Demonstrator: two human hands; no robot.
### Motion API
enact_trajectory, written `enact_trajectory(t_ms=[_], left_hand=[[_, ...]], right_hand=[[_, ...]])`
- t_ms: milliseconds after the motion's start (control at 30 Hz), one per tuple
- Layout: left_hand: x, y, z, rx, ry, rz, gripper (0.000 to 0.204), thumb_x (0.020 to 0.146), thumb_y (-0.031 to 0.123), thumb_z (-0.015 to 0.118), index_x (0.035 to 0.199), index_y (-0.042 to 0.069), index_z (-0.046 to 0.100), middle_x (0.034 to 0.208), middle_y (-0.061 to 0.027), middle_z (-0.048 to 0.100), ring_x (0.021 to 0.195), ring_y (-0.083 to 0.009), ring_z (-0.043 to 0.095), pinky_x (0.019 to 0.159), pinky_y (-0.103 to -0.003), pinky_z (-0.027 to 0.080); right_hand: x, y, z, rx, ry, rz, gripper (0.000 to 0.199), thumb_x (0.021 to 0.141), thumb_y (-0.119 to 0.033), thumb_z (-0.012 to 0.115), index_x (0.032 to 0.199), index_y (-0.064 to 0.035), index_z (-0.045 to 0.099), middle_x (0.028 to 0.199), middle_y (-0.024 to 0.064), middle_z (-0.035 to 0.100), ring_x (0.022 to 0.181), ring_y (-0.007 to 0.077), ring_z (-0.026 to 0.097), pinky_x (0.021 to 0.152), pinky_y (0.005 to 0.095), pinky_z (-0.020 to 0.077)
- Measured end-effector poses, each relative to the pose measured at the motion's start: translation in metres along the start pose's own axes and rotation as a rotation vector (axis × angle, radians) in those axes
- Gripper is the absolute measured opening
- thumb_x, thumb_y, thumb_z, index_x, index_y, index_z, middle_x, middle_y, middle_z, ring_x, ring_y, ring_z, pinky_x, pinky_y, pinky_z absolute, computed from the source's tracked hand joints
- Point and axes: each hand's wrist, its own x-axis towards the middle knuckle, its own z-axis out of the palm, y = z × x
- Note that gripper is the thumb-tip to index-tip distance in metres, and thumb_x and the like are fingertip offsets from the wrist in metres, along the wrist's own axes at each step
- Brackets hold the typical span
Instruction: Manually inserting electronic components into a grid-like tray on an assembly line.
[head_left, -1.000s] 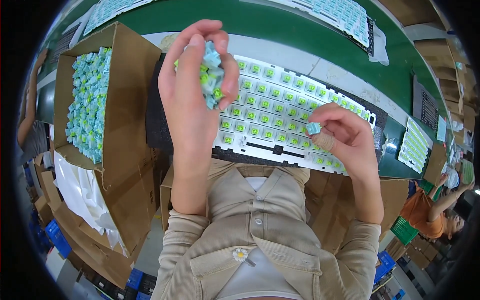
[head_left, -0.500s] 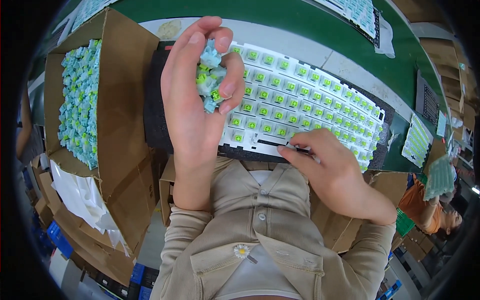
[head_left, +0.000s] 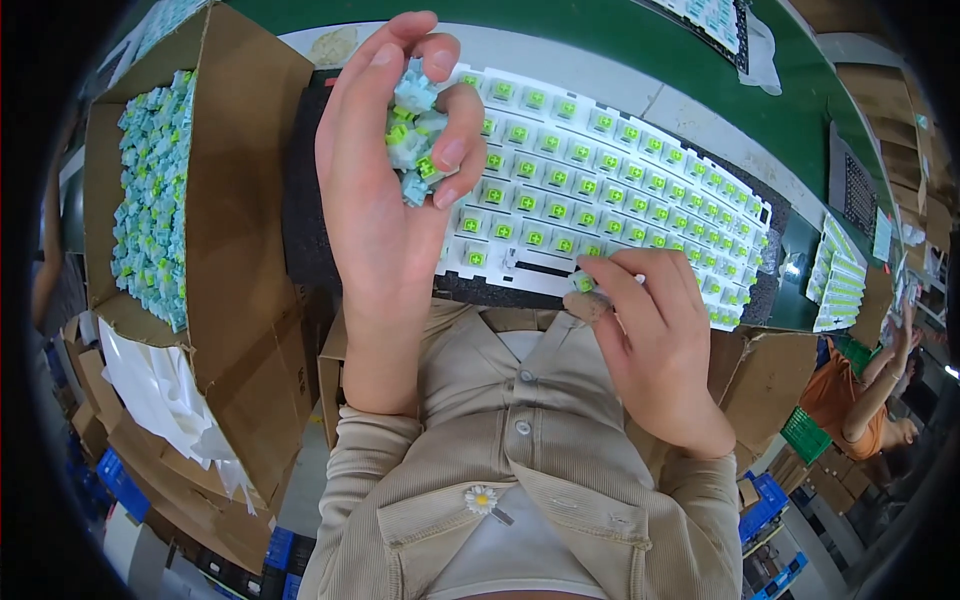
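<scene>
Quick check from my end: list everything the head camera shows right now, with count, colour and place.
keyboard plate: one, white, filled with green-stemmed switches, on a black mat at centre.
loose switches: a handful, pale blue and green, in the left hand.
single switch: one, green-topped, at the plate's near edge under the right fingertips.
cardboard box: one, brown, at left, holding many pale blue switches.
table: green, beneath the mat.
other person: orange top, lower right.
left hand: raised, cupping the loose switches.
right hand: pinching the single switch.
</scene>
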Motion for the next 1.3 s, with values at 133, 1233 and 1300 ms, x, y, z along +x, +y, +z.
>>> enact_trajectory(t_ms=[133, 1233, 1300], left_hand=[[0.000, 0.001, -0.002, -0.014, -0.030, -0.013, 0.022, 0.092, 0.014, 0.037, 0.109, 0.001, 0.044, 0.086, -0.0014, 0.042, 0.054, -0.0066, 0.035, 0.036, -0.017, 0.027], [-0.014, 0.002, 0.021, 0.293, 0.051, 0.032, 0.024, 0.092, 0.018, 0.041, 0.102, -0.001, 0.050, 0.083, -0.0034, 0.049, 0.054, -0.0083, 0.046, 0.040, -0.020, 0.029], [-0.019, -0.005, 0.033, 0.323, 0.071, 0.045, 0.023, 0.091, 0.018, 0.042, 0.101, 0.000, 0.051, 0.083, -0.0031, 0.050, 0.054, -0.0081, 0.046, 0.040, -0.020, 0.029]], right_hand=[[-0.003, -0.002, 0.001, 0.004, 0.069, -0.010, 0.030, 0.060, 0.004, 0.063, 0.090, -0.0007, 0.061, 0.087, 0.0094, 0.057, 0.076, 0.0248, 0.054, 0.063, 0.0325, 0.0449], [0.053, -0.009, -0.040, 0.012, 0.011, -0.339, 0.029, 0.062, -0.003, 0.070, 0.090, -0.0043, 0.061, 0.086, 0.0086, 0.059, 0.080, 0.0258, 0.056, 0.068, 0.0310, 0.0444], [0.056, -0.005, -0.032, 0.089, 0.116, -0.421, 0.029, 0.061, -0.002, 0.070, 0.089, -0.0040, 0.062, 0.085, 0.0081, 0.059, 0.078, 0.0245, 0.056, 0.067, 0.0307, 0.0447]])
